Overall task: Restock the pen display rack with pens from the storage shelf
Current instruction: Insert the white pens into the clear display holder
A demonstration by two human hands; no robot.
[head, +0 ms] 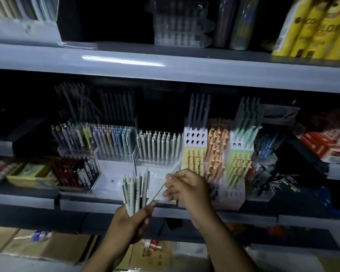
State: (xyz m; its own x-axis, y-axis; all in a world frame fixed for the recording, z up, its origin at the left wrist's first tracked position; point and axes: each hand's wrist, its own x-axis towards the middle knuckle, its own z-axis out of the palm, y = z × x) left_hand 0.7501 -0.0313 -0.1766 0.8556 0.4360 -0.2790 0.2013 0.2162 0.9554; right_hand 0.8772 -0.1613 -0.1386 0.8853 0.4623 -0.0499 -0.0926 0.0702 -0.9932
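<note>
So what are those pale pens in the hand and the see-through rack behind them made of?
Pale pens: likely plastic with a matt finish; no glints, even colour. See-through rack: probably clear acrylic, glossy; pens show through its walls and its edges catch light.

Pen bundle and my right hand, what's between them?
Head view: a single pale pen, pinched by the right hand, slants across the gap to the bundle in the left hand.
</note>
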